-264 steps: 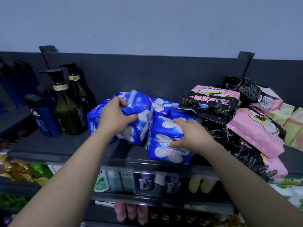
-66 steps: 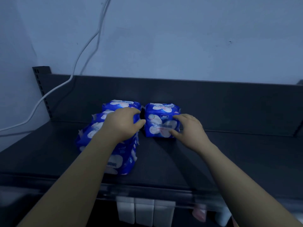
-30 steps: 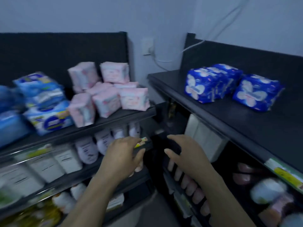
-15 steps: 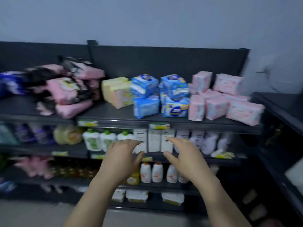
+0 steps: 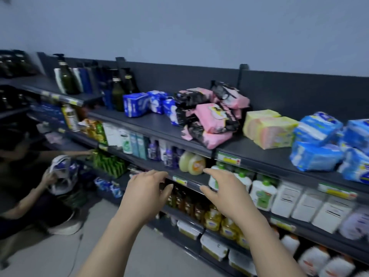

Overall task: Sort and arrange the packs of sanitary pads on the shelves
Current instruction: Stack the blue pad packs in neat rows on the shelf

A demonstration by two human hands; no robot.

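Three glossy blue, white-patterned pad packs (image 5: 152, 103) lie shelved; left hand (image 5: 144, 195) and right hand (image 5: 226, 193) empty, released.

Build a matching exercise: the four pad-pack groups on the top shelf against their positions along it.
Things:
1 dark blue packs
2 pink-and-black packs
3 yellow packs
4 light blue packs

Places:
A far right of the view
B beside the pump bottles
C between the pink-and-black and light blue groups
D heaped between the dark blue and yellow groups

Pairs: 1-B, 2-D, 3-C, 4-A
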